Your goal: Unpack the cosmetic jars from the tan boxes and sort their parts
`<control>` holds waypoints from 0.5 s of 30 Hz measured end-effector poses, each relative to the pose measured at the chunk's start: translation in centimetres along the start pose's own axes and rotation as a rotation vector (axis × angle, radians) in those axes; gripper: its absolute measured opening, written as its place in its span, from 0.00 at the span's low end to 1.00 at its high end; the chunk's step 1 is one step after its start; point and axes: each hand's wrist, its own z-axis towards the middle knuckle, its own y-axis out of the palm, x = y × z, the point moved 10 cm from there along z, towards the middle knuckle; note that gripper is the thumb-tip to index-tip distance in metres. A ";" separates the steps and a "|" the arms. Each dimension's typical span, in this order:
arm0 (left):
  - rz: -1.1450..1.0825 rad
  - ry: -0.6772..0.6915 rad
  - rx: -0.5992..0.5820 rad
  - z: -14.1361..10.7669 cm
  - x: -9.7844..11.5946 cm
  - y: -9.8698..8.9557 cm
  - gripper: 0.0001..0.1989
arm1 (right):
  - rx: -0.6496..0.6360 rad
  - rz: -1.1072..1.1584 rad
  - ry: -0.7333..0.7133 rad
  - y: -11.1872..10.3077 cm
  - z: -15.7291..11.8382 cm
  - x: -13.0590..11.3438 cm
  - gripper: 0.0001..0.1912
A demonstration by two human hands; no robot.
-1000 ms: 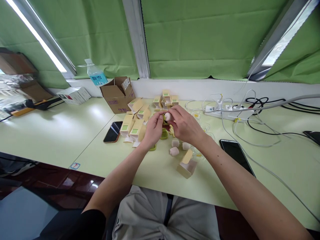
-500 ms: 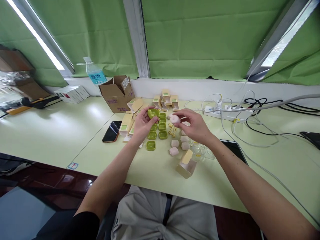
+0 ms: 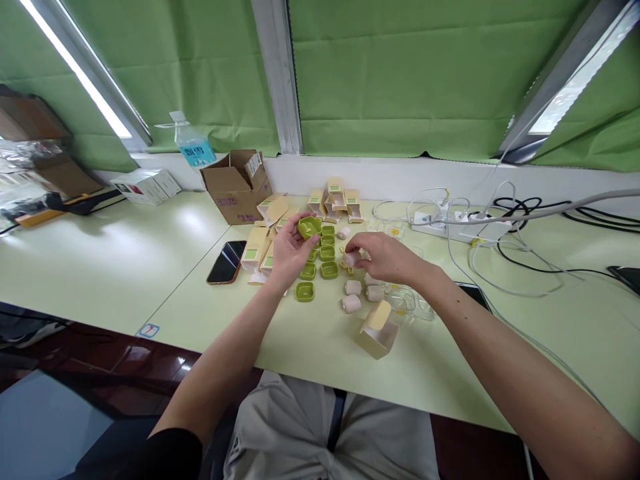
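Observation:
A green square dish (image 3: 309, 227) is held between the thumb and fingers of my left hand (image 3: 293, 252), above two rows of similar green dishes (image 3: 305, 291) on the table. My right hand (image 3: 381, 256) pinches a pale pink cylindrical piece (image 3: 353, 259) low over the table, beside small yellow parts (image 3: 347, 268) that it partly hides. Several more pink pieces (image 3: 351, 304) lie just in front of my right hand. Under and beside my right wrist are clear plastic pieces (image 3: 401, 300). An open cream box (image 3: 377, 339) stands nearer the front edge.
Cream boxes (image 3: 254, 248), a phone (image 3: 227, 262) and an open cardboard box (image 3: 237, 187) are on the left. More small boxes (image 3: 335, 200) stand at the back. A power strip (image 3: 455, 227) with cables is at the back right; another phone (image 3: 474, 295) lies partly behind my right forearm.
My right hand has moved down and slightly toward me, with a pink piece in its fingers. My left hand still holds the green dish. The view has shifted slightly.

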 end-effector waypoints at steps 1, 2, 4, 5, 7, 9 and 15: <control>0.005 0.003 -0.010 0.0 0.1 0.1 0.30 | -0.034 -0.019 -0.011 0.5 0.0 -0.2 0.14; 0.008 0.003 -0.018 -0.1 0.1 0.3 0.30 | -0.061 -0.035 -0.039 1.1 0.1 -0.8 0.14; 0.004 -0.003 -0.023 -0.1 0.2 0.5 0.29 | -0.097 -0.069 -0.128 2.2 0.2 -2.3 0.15; -0.001 -0.009 -0.020 -0.2 0.2 0.5 0.29 | -0.112 -0.091 -0.173 2.8 0.2 -3.1 0.15; -0.007 -0.019 -0.015 -0.2 0.2 0.6 0.30 | -0.150 -0.139 -0.243 4.1 0.5 -4.5 0.13; -0.011 -0.022 -0.025 -0.3 0.1 0.8 0.29 | -0.182 -0.181 -0.290 5.0 0.7 -5.4 0.10; -0.055 -0.035 -0.061 -0.2 -0.2 1.2 0.30 | -0.229 -0.235 -0.330 6.3 1.0 -6.2 0.11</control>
